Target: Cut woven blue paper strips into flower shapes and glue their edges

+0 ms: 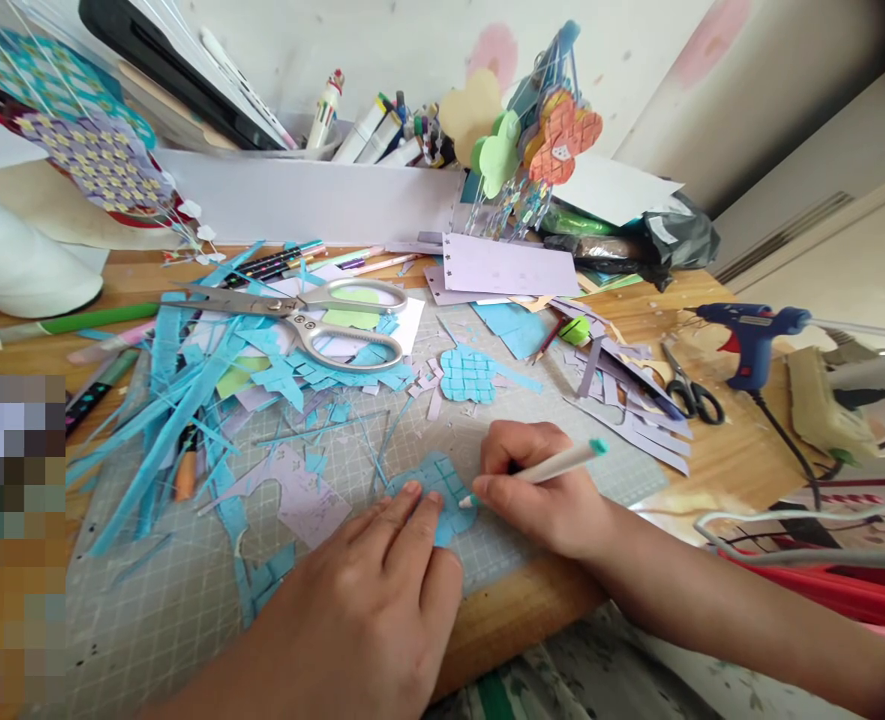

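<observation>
In the head view, my right hand (543, 490) grips a white marker pen (562, 462) with a teal end. Its tip rests on a blue woven paper flower (442, 475) that lies flat on the grey cutting mat (187, 620). My left hand (382, 590) lies over the near left part of this flower, fingers stretched out and pressing it down, so part of it is hidden. A second blue woven flower (468, 374), with darker lines on it, lies just beyond. To the left of my fingers sits a lilac paper offcut (308, 495).
Large silver scissors (314, 318) lie on a heap of blue paper strips (187, 400). Small black scissors (693, 390) and a blue glue gun (753, 335) are at the right. Paper flower hangings (562, 140) dangle at the back, near a holder with several pens (382, 125).
</observation>
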`<act>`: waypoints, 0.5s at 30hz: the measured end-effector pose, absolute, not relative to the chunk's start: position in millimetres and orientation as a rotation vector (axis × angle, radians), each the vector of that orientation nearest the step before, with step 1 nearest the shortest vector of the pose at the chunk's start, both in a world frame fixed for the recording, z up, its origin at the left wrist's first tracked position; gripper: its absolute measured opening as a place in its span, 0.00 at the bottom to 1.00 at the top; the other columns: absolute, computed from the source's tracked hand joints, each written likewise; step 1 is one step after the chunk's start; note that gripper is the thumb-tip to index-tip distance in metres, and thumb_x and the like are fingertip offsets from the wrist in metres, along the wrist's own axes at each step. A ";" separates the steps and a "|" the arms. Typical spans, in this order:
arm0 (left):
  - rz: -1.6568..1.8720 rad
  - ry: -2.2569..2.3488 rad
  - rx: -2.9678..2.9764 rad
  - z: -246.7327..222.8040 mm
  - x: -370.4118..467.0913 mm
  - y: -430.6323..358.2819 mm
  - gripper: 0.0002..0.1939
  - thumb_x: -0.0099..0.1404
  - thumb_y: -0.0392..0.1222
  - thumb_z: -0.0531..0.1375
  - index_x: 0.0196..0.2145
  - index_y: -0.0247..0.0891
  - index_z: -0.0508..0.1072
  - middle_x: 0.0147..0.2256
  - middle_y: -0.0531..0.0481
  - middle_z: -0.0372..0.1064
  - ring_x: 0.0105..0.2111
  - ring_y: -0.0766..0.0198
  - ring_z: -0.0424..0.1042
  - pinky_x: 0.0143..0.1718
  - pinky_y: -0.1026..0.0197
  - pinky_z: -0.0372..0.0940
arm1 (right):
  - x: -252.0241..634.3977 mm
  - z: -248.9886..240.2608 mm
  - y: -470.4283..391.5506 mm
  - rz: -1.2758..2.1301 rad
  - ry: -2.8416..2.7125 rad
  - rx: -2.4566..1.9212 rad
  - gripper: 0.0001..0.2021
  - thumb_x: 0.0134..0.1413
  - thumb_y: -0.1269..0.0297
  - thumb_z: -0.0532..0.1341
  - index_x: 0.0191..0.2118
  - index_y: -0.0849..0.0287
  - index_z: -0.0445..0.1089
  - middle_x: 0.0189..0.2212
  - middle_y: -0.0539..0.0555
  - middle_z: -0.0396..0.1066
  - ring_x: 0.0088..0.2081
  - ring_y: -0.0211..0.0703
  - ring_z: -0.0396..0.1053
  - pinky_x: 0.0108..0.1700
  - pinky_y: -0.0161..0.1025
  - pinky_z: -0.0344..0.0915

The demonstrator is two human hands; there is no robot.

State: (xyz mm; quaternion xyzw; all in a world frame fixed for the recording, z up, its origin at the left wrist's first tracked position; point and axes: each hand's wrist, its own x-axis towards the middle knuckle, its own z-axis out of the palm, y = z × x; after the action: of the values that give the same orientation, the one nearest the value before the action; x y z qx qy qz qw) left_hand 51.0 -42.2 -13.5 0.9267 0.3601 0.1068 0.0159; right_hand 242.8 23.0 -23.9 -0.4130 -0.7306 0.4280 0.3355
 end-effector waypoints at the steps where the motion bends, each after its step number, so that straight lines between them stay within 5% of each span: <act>1: 0.332 1.114 2.884 -15.4 51.3 -41.8 0.15 0.65 0.32 0.46 0.34 0.38 0.72 0.46 0.40 0.74 0.45 0.53 0.74 0.43 0.50 0.71 | 242.8 -23.3 23.3 1.121 -1.865 -1.101 0.12 0.44 0.69 0.57 0.17 0.57 0.54 0.14 0.45 0.55 0.18 0.32 0.52 0.20 0.31 0.50; 15: 0.335 1.114 2.877 -13.1 48.5 -45.4 0.13 0.64 0.32 0.48 0.33 0.37 0.72 0.45 0.41 0.74 0.46 0.55 0.73 0.44 0.52 0.70 | 247.0 -24.0 23.0 1.048 -1.965 -1.100 0.11 0.42 0.71 0.55 0.16 0.57 0.52 0.14 0.44 0.51 0.18 0.32 0.49 0.20 0.31 0.47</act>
State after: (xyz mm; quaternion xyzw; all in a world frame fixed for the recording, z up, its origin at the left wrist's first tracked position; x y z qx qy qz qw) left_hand 48.5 -45.4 -13.1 0.9269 0.3590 0.1078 0.0193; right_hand 247.0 23.0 -24.0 -0.4193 -0.7486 0.3993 0.3230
